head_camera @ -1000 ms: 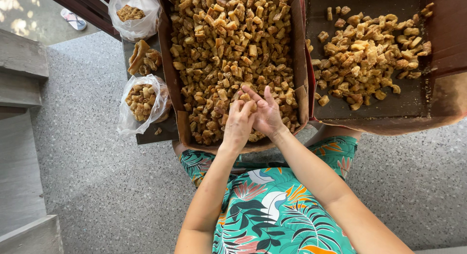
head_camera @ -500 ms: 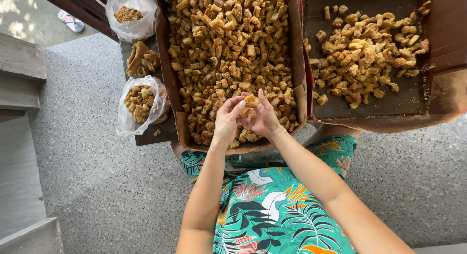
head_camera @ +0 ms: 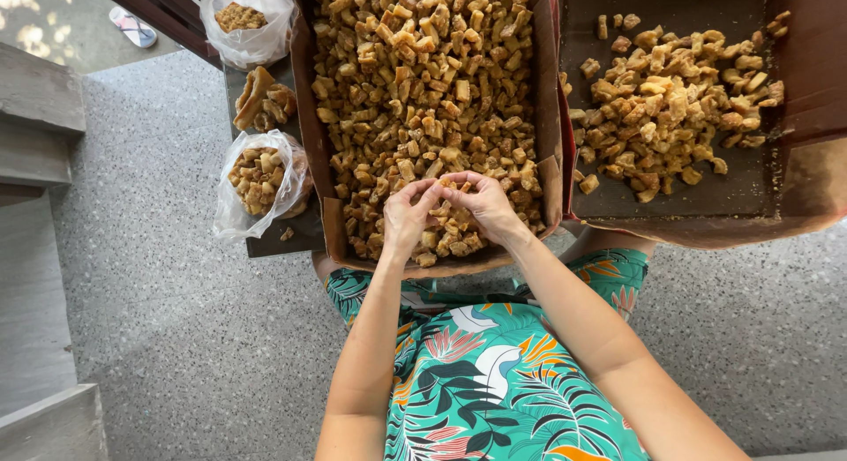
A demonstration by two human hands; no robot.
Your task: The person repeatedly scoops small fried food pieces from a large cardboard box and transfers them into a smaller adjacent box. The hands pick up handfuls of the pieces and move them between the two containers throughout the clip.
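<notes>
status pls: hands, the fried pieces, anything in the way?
Left hand and right hand together over the full box, fingertips pinching fried pieces. Second box at right, partly filled. Bags at left, clear of hands.

The top edge cuts off the full cardboard box [head_camera: 328, 223] of fried golden pieces [head_camera: 423, 90], so its far wall is out of view. The second box [head_camera: 798, 117] runs past the top and right edges. An upper clear plastic bag [head_camera: 251, 39] loses its mouth at the top edge. A sandal [head_camera: 132, 26] shows only in part. The left hand [head_camera: 408, 216] and right hand [head_camera: 483, 205] meet fingertip to fingertip, and whatever sits between them is too small to make out. Both hands cover the pieces beneath them. The person's lap in the leaf-print dress [head_camera: 494, 373] hides the box's near underside.
</notes>
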